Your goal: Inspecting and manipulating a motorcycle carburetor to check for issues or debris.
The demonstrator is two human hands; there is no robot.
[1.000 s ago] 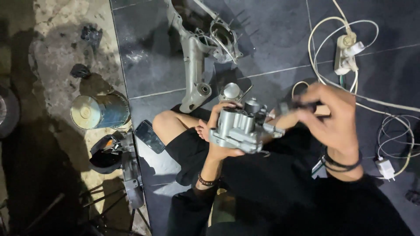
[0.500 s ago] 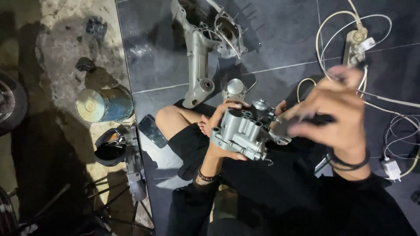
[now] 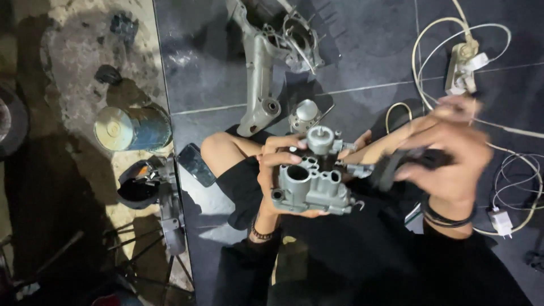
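So since a second ago my right hand [image 3: 447, 164] has swung in from the right, and it's now blurred right beside the grey cast metal housing [image 3: 314, 184], with the dark-handled tool [image 3: 396, 167] pointing at the housing's right edge. The left hand [image 3: 277, 170] is clamped around the housing, holding it up over my lap, near the middle of the view. The right-hand fingers [image 3: 416, 170] are wrapped tight on the tool handle. My take: hold the housing dead steady and get the tip seated square before turning, or it'll slip. The swingarm casting [image 3: 263, 68] lies on the floor further off, white cables [image 3: 436, 51] to the right.
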